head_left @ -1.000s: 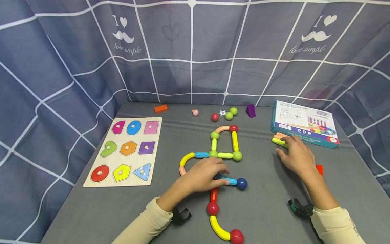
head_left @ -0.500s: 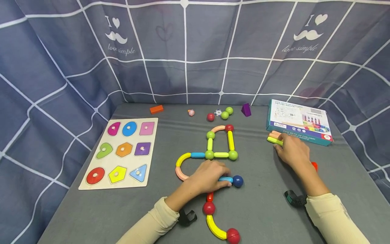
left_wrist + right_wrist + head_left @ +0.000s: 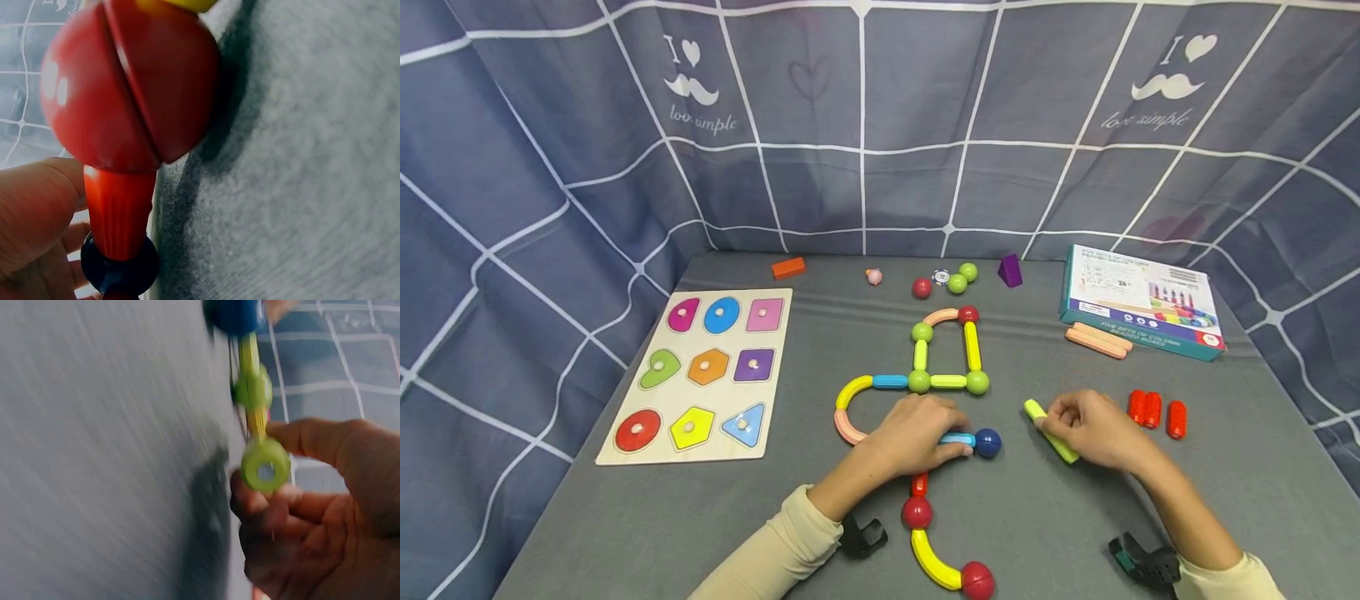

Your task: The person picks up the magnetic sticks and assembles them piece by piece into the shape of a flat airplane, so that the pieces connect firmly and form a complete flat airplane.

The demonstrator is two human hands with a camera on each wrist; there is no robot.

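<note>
Grey table [image 3: 1037,533]; curtain [image 3: 910,100] behind, lettered "love simple". Right hand [image 3: 1093,429]: now away from the box [image 3: 1138,292], over mid-table, fingertips pinching a green stick [image 3: 1034,409] that lay beside the pink sticks [image 3: 1096,342] half a second ago. Red sticks [image 3: 1152,410], earlier mostly covered, now show. Left hand [image 3: 917,433]: unmoved, fingers about a blue stick [image 3: 958,438]; grip cannot be told. Box edge reads "FIVE SETS OF COLUMN".

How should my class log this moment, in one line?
right hand: pinches green rod; left hand: around light-blue rod; loose red rods: on table; peach rods: beside box
</note>
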